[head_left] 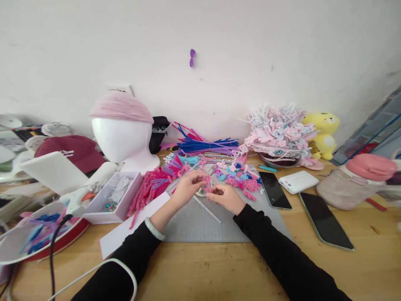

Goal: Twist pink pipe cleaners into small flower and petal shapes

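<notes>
Both hands meet over a grey cutting mat (203, 223) on the wooden table. My left hand (186, 188) pinches the top of a small pink pipe-cleaner piece (207, 180), fingers closed on it. My right hand (226, 197) is curled, fingers closed on the same piece from below. A pale bangle (154, 228) sits on the left wrist. A white stick (206, 209) lies on the mat under the hands. Finished small pink and blue pipe-cleaner flowers (239, 177) lie just beyond the right hand.
A pile of pink pipe cleaners (150, 188) and a white box (114, 200) lie left. A white mannequin head (123, 133) stands behind; blue pipe cleaners (203, 145) and a pink ornate headdress (282, 133) are at the back. Two phones (326, 219) and a power bank (297, 182) lie right.
</notes>
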Available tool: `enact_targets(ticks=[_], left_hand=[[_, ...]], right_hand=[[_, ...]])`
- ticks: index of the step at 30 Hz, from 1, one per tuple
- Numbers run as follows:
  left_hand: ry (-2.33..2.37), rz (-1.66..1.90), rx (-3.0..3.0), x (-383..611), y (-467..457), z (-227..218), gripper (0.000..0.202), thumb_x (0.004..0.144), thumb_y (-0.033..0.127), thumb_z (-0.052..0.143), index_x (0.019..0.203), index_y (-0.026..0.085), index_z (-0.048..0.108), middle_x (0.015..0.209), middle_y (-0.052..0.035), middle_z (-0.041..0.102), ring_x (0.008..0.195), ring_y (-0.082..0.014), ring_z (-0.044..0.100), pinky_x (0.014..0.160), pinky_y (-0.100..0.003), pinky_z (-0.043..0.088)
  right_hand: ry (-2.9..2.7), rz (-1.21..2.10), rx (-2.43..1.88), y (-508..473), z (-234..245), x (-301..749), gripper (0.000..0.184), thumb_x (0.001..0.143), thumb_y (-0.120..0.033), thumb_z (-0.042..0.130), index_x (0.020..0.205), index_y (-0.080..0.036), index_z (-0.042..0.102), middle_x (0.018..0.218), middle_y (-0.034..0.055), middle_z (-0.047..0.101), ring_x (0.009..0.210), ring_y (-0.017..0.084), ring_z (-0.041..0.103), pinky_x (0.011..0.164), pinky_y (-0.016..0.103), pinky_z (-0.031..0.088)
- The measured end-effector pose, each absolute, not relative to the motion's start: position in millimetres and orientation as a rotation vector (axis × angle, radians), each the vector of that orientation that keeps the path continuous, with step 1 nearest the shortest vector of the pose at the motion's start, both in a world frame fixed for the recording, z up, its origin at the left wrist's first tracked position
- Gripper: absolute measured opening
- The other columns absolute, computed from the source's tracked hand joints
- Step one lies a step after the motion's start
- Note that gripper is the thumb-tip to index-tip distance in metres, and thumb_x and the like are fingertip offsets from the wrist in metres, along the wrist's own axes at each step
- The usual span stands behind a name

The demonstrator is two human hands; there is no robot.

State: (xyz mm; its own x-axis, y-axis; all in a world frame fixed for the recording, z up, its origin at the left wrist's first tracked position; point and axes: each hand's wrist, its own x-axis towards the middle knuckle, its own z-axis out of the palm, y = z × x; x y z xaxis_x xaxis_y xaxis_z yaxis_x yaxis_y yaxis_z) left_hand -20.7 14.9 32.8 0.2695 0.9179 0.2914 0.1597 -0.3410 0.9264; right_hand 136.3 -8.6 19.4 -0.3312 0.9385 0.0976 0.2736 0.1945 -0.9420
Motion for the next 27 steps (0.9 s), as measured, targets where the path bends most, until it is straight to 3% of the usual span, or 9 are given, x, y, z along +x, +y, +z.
enact_targets(ticks=[7,15,21,24,27], left_hand=[[1.022,1.137,1.438,-11.7,10.4,26.9,0.02,0.063,0.021,0.061,0.081,0.015,0.06,0.07,-0.0005,0.059,0.062,-0.0113,0.052,0.06,-0.023,0.04],[0.955,1.157,1.317,-8.2,6.2,30.8,0.017,0.062,0.027,0.063,0.074,0.015,0.059,0.067,0.0007,0.059,0.062,-0.0104,0.053,0.061,-0.023,0.038],[0.954,1.106,1.326,-9.4,7.4,29.1,0.016,0.063,0.024,0.061,0.076,0.014,0.058,0.069,0.0002,0.058,0.062,-0.0098,0.052,0.061,-0.022,0.038],[0.942,1.109,1.322,-9.8,8.2,28.0,0.024,0.063,0.022,0.061,0.085,0.015,0.055,0.066,0.0013,0.057,0.06,-0.0095,0.053,0.059,-0.022,0.039],[0.943,1.147,1.261,-8.6,7.4,28.7,0.049,0.062,0.02,0.062,0.106,0.017,0.042,0.061,0.0047,0.055,0.057,-0.0094,0.054,0.057,-0.022,0.04]], right_hand=[[-1.645,0.904,-1.198,-7.4,16.1,134.7,0.019,0.07,-0.032,0.053,0.059,-0.017,0.056,0.047,-0.002,0.05,0.045,0.01,0.043,0.045,0.021,0.033],[-1.66,0.583,-1.19,-6.7,14.2,137.3,0.014,0.072,-0.028,0.053,0.066,-0.018,0.06,0.065,0.003,0.059,0.062,0.015,0.052,0.059,0.026,0.039],[-1.737,0.473,-1.135,-8.8,16.8,139.0,0.015,0.075,-0.029,0.051,0.067,-0.019,0.06,0.065,0.0028,0.057,0.063,0.015,0.051,0.062,0.027,0.038],[-1.762,0.513,-1.124,-7.8,17.4,138.1,0.016,0.075,-0.029,0.051,0.068,-0.019,0.06,0.063,0.0025,0.056,0.061,0.015,0.05,0.06,0.027,0.038],[-1.767,0.552,-1.115,-8.2,18.2,136.4,0.017,0.076,-0.029,0.049,0.069,-0.019,0.06,0.062,0.0025,0.055,0.059,0.014,0.049,0.058,0.027,0.039]])
